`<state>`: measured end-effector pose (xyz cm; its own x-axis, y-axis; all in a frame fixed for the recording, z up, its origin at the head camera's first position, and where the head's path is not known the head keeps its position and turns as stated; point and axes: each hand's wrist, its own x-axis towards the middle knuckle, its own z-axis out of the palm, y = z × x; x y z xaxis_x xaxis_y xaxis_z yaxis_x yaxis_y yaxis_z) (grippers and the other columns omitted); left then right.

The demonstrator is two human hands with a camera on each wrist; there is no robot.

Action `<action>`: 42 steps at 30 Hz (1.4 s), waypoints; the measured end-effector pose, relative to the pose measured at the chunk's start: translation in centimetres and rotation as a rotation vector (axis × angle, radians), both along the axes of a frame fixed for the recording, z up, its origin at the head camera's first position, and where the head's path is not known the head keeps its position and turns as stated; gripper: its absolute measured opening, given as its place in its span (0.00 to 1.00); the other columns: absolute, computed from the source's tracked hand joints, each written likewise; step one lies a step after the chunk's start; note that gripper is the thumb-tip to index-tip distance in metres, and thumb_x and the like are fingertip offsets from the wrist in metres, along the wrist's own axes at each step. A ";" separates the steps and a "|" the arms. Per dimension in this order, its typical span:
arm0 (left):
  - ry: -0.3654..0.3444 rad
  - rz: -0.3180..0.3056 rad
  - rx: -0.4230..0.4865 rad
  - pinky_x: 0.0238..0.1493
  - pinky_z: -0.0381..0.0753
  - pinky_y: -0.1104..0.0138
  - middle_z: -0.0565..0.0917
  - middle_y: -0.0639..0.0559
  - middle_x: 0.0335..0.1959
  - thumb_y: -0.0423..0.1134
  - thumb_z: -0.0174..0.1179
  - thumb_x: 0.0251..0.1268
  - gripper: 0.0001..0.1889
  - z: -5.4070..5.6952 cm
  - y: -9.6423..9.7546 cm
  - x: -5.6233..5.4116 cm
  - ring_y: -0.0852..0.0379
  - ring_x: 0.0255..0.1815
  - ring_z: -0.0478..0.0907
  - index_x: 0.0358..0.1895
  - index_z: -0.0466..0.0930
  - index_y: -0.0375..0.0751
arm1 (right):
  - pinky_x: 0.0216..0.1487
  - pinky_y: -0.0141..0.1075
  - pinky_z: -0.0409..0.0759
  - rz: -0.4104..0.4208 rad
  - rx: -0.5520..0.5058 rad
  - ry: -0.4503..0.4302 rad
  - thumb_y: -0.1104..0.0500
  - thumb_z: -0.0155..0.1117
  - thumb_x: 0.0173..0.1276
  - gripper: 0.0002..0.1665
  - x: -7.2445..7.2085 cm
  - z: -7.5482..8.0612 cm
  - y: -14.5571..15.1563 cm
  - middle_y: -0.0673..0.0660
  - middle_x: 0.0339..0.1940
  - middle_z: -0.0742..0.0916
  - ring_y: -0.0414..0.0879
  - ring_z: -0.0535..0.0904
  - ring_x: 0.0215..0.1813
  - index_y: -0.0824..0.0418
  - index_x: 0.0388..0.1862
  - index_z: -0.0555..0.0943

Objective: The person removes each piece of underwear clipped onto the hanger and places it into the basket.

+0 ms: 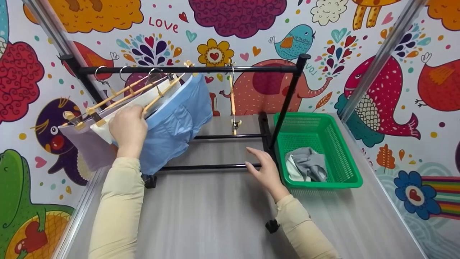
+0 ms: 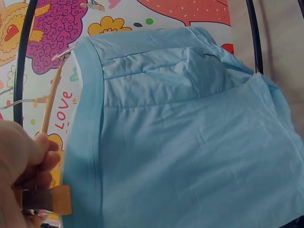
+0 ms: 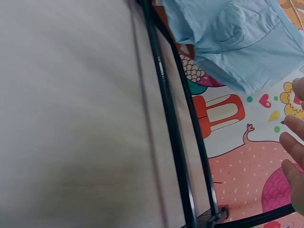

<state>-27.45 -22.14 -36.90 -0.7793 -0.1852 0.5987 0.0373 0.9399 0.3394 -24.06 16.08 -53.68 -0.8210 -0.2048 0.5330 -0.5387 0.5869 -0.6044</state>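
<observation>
My left hand (image 1: 128,126) grips a wooden clip hanger (image 2: 53,97) near one end, thumb and fingers around its bar. From that hanger hang light blue shorts (image 1: 176,124), clipped at the waistband, with one clip (image 2: 61,199) beside my fingers in the left wrist view. Behind my hand, a white garment (image 1: 111,124) and a pale purple garment (image 1: 86,147) hang on two more wooden hangers. My right hand (image 1: 265,172) is in the air left of the green basket, fingers spread and holding nothing; its fingers (image 3: 294,137) show at the edge of the right wrist view.
A black clothes rack (image 1: 258,69) stands across the table, with two lower bars. A bare hanger (image 1: 232,97) hangs edge-on from the top bar. At the right, a green basket (image 1: 345,154) holds grey cloth (image 1: 312,163) and something white. A patterned wall stands behind.
</observation>
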 end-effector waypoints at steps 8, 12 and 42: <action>0.044 -0.086 -0.033 0.35 0.73 0.44 0.85 0.37 0.31 0.32 0.65 0.61 0.03 -1.8 0.0 0.7 0.34 0.33 0.79 0.36 0.83 0.36 | 0.62 0.50 0.72 -0.010 -0.005 0.036 0.60 0.70 0.65 0.28 -0.4 0.3 0.2 0.57 0.59 0.83 0.54 0.76 0.61 0.61 0.64 0.77; 0.062 -0.142 -0.061 0.33 0.74 0.45 0.86 0.39 0.31 0.31 0.67 0.59 0.04 -3.1 0.3 0.8 0.35 0.32 0.80 0.36 0.85 0.37 | 0.62 0.51 0.72 -0.013 -0.008 0.019 0.59 0.70 0.65 0.29 -0.5 0.2 0.4 0.58 0.60 0.83 0.55 0.76 0.62 0.62 0.65 0.77; 0.121 -0.479 -0.116 0.24 0.72 0.53 0.82 0.48 0.23 0.31 0.75 0.48 0.08 -13.8 7.3 2.5 0.45 0.24 0.78 0.33 0.87 0.42 | 0.67 0.57 0.64 -0.056 -0.075 -0.063 0.57 0.69 0.66 0.36 -0.5 -1.2 3.2 0.66 0.68 0.75 0.63 0.69 0.68 0.65 0.70 0.70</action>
